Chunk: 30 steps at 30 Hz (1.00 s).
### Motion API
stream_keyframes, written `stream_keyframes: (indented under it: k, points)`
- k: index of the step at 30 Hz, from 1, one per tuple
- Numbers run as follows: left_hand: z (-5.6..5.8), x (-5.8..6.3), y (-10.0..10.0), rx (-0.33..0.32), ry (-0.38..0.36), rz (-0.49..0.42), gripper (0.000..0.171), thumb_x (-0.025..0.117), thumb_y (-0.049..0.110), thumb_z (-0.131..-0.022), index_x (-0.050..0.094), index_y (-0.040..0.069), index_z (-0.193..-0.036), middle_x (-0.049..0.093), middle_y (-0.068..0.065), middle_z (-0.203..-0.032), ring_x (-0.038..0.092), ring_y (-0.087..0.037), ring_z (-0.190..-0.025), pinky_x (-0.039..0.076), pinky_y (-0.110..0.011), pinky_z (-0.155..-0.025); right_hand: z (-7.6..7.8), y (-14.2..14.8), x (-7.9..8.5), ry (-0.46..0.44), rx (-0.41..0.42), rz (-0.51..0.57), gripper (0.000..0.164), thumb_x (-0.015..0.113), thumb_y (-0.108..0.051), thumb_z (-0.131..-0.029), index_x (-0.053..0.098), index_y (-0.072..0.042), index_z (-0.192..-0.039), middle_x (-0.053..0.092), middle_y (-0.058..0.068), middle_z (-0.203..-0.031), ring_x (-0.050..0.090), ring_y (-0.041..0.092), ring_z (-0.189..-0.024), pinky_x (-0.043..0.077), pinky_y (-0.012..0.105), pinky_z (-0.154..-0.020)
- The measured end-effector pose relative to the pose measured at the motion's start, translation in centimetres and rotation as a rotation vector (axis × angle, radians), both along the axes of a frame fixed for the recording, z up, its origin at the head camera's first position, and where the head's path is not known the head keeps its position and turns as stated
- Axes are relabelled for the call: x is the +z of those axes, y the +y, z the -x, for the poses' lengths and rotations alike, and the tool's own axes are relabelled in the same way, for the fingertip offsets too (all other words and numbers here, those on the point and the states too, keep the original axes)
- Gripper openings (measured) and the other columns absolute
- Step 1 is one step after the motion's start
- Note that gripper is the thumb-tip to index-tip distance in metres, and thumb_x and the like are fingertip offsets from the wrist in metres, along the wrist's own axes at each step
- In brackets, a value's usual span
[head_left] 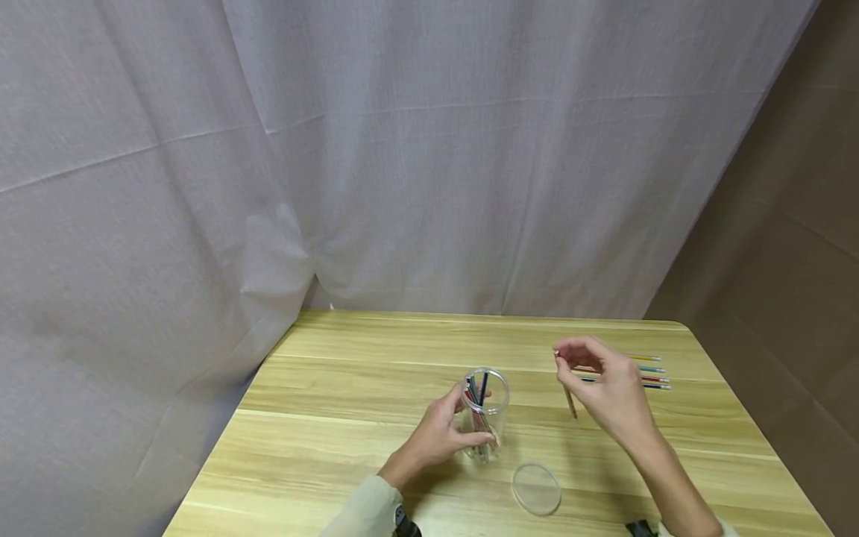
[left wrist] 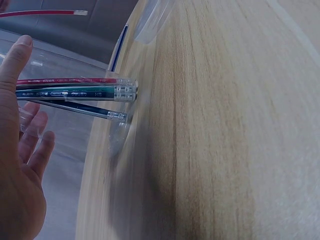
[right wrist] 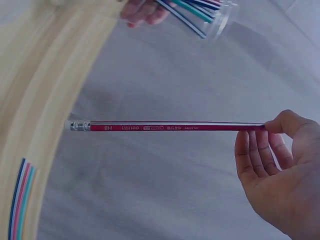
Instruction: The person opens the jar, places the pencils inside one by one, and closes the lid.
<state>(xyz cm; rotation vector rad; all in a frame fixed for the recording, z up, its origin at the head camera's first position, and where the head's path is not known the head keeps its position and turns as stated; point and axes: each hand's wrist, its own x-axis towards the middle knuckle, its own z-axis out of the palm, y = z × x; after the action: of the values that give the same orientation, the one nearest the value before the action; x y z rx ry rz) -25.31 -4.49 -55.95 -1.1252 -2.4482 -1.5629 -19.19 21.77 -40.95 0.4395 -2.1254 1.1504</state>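
Note:
My left hand (head_left: 439,432) holds a clear cylindrical jar (head_left: 497,410), thumb on the near side and fingers round the far side. Inside it, red, green and dark blue pencils (left wrist: 75,94) stand with their eraser ends on the bottom. To the right of the jar and above the table, my right hand (head_left: 607,388) pinches a red pencil (right wrist: 175,126) close to one end between thumb and fingertips. That pencil hangs nearly upright, its white eraser pointing down. The right hand's other fingers are loosely curled.
Several pencils (head_left: 654,379), including yellow, green, red and blue ones, lie side by side on the table behind the right hand. A round clear lid (head_left: 536,489) lies flat in front of the jar. Grey cloth (head_left: 429,186) hangs behind the wood-grain table (head_left: 322,395).

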Motion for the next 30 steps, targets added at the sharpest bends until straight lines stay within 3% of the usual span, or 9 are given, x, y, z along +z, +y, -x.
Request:
stream_keyframes:
  k: [10,19,30]
  points:
    - [0.1,0.0,0.0,0.003,-0.001,0.001,0.077,0.092,0.03,-0.086,0.05,0.024,-0.15,0.067,0.0,-0.144,0.063,-0.018,-0.13,0.051,-0.039,-0.113,-1.1,-0.6,2.9,-0.031,0.06,0.086,0.027,0.073,0.019,-0.086,0.075,-0.003,-0.101,0.074,0.0,-0.094,0.07,0.004,-0.082,0.06,0.013,-0.072]
    - [0.1,0.0,0.0,-0.002,0.02,-0.006,0.077,0.092,0.029,-0.086,0.049,0.022,-0.15,0.067,0.0,-0.143,0.064,-0.017,-0.13,0.051,-0.037,-0.113,-1.5,-1.0,4.9,-0.012,0.112,0.108,0.026,0.072,0.019,-0.087,0.074,-0.002,-0.103,0.073,0.015,-0.093,0.07,0.012,-0.081,0.059,0.014,-0.079]
    - [0.1,0.0,0.0,-0.001,0.004,-0.006,0.077,0.092,0.03,-0.086,0.049,0.024,-0.15,0.067,0.0,-0.143,0.062,-0.017,-0.131,0.051,-0.039,-0.113,-1.9,-2.0,7.2,0.002,0.153,0.151,0.024,0.072,0.02,-0.088,0.072,0.004,-0.105,0.072,0.015,-0.093,0.07,0.015,-0.083,0.06,0.015,-0.078]
